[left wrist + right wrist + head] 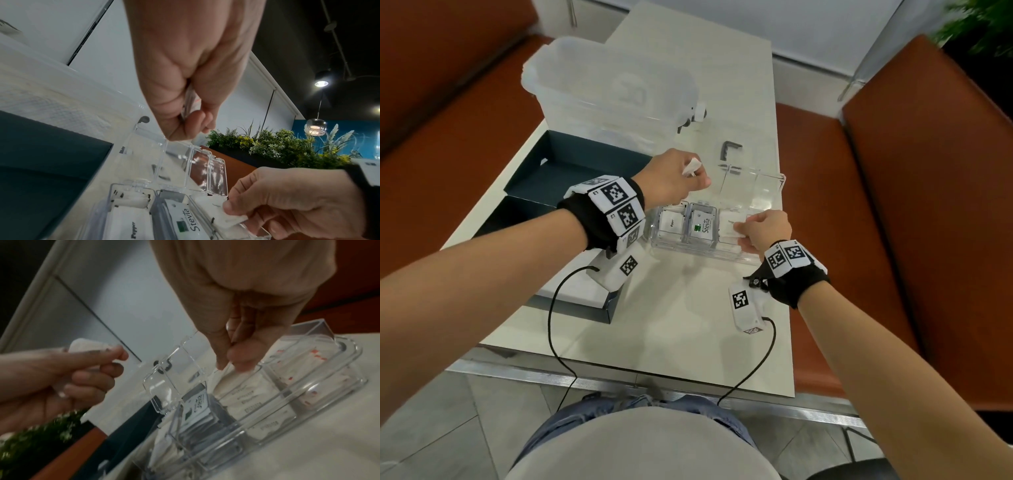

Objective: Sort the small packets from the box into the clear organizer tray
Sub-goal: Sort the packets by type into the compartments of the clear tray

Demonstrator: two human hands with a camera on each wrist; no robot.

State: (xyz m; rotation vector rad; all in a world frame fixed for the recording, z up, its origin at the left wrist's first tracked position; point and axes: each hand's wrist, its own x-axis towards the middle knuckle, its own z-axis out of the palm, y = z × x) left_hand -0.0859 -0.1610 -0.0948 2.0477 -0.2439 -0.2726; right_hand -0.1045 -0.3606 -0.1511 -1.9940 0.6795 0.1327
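The clear organizer tray (726, 255) stands mid-table with its lid (751, 186) raised. Its front compartments hold Pepper packets (671, 223), Stevia packets (702, 226) and white sugar packets (248, 395). My right hand (743, 233) pinches a white packet (731, 226) between thumb and fingers, just over the right front compartment. Seen from the right wrist, the fingertips (239, 365) press that packet (230, 375) onto the stack. My left hand (697, 176) hovers above the tray's back left, fist curled round a small bunch of white packets (692, 167). The dark box (571, 174) lies open at left.
A large translucent lidded container (609, 85) stands behind the box. A small grey bracket (729, 150) lies on the table behind the tray. Orange benches flank the table on both sides. Wrist-camera cables trail over the table's near edge.
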